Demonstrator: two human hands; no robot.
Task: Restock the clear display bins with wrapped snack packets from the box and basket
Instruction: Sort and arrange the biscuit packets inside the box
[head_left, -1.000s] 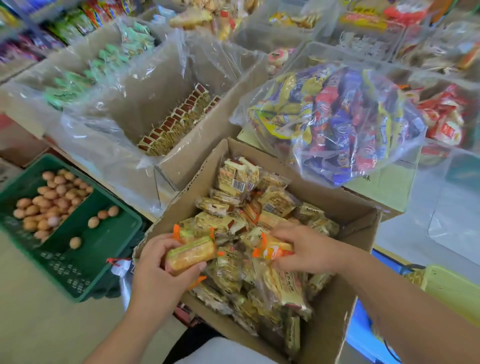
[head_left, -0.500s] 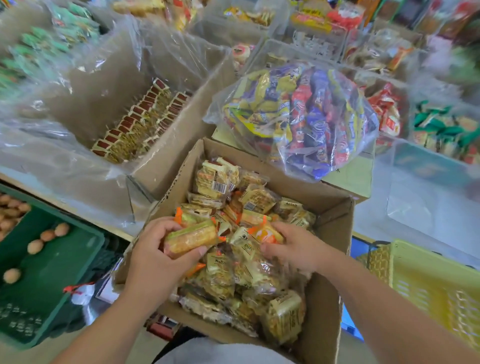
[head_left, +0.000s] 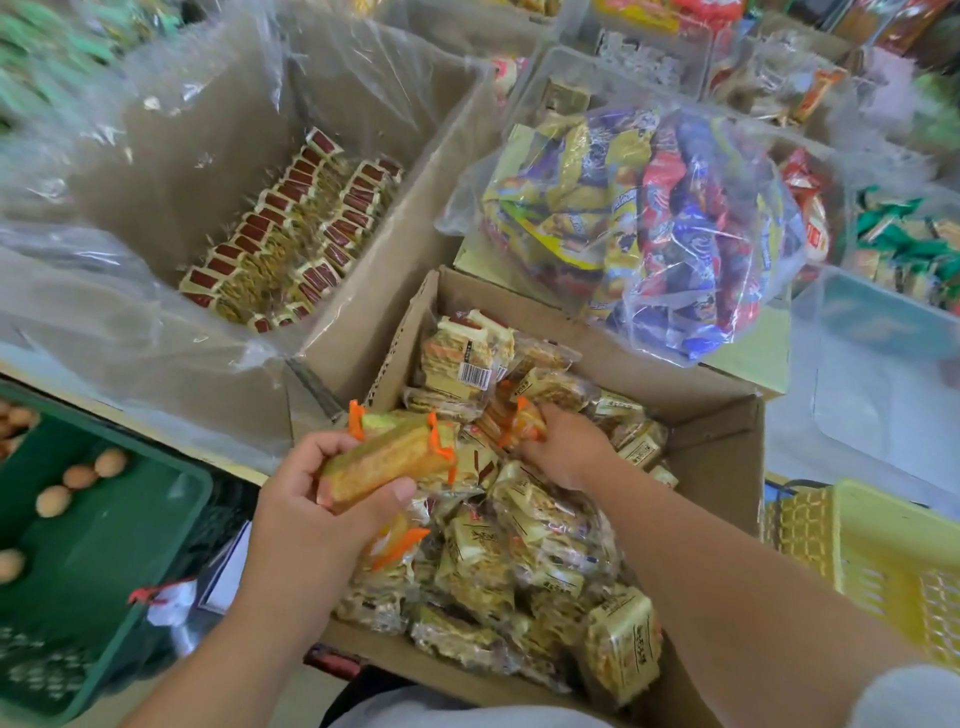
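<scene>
Yellow basket runs off the right edge; green packets blur.

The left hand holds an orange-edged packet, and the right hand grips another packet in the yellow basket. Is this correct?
No. The head view shows the right hand gripping its packet in the cardboard box, not the yellow basket. The left hand does hold an orange-edged packet.

The counter carries a plastic-lined carton at left and clear bins at far right.
</scene>
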